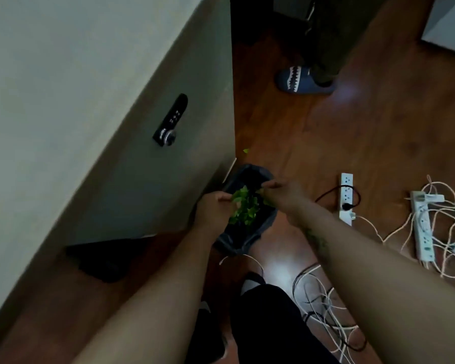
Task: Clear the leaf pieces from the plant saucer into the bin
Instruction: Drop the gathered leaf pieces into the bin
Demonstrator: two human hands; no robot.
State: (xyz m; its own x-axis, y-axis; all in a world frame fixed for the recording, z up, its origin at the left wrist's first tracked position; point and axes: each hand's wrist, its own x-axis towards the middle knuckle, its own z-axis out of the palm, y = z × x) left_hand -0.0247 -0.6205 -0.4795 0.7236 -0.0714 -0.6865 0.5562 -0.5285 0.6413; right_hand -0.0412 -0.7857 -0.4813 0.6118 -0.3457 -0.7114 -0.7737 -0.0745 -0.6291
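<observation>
In the head view, both hands are hovering over the bin [250,172], a small one lined with a dark bag. It is standing on the wooden floor [286,132] at the centre of the frame, just beside the corner of a grey cabinet [147,164]. The left hand [212,207] is gripping a clump of green leaf pieces [243,208] over the bin's mouth, its thumb lying across the top of the clump. The right hand [283,193] is reaching in from the right, its fingers pointing left over the rim. A little green is showing under its palm, but through the blur I cannot tell whether it is pinching anything. One stray leaf bit [245,151] is lying on the floor just above the bin. Power strips [346,198] and tangled cables [447,227] are sprawling at the right of the frame.
</observation>
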